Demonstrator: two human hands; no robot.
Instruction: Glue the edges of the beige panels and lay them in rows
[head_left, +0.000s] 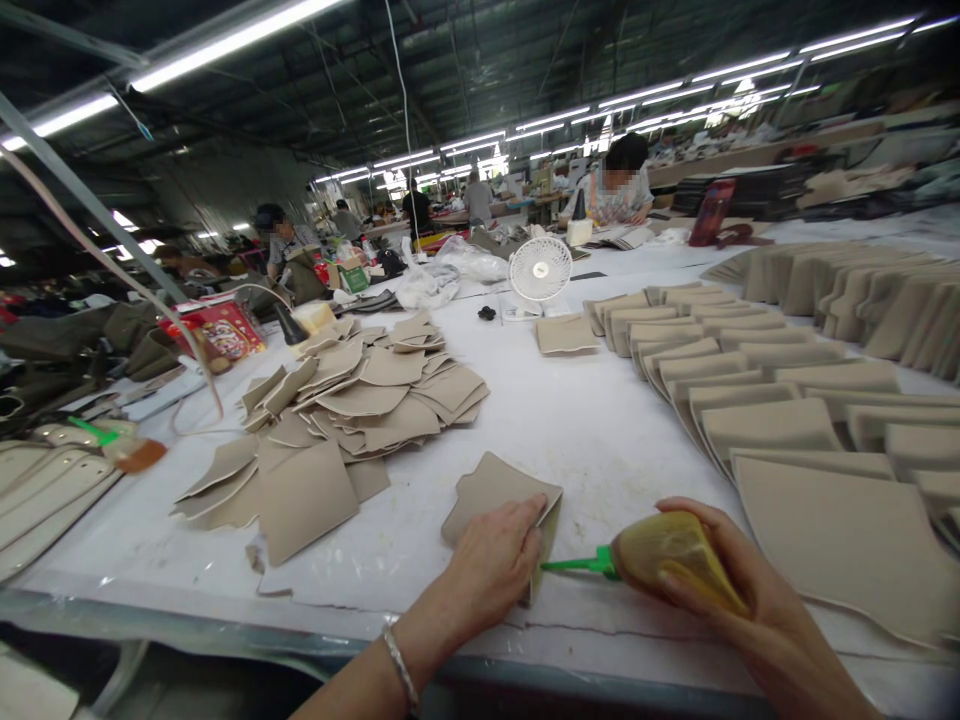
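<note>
My right hand (pixel 739 575) is wrapped round a soft glue bottle (pixel 675 555), yellowish and see-through. Its green nozzle (pixel 581 564) points left, the tip at the edge of a beige leather piece (pixel 487 485). That piece lies near the front of the table, one edge turned up or folded. My left hand (pixel 499 555) grips it there, fingers bent over the top and the index fingertip near its corner; the underside of the hold is hidden. A loose pile of similar beige pieces (pixel 307 500) lies to the left. On the right, overlapping rows of such pieces (pixel 772 425) fan out.
A small white fan (pixel 540 268) stands mid-table behind a short stack of pieces (pixel 566 335). At far left, another glue bottle (pixel 135 452) rests on pale panels (pixel 45 490). A red box (pixel 225 328) and a hanging cable (pixel 187 340) are beyond the pile. Co-workers sit farther back.
</note>
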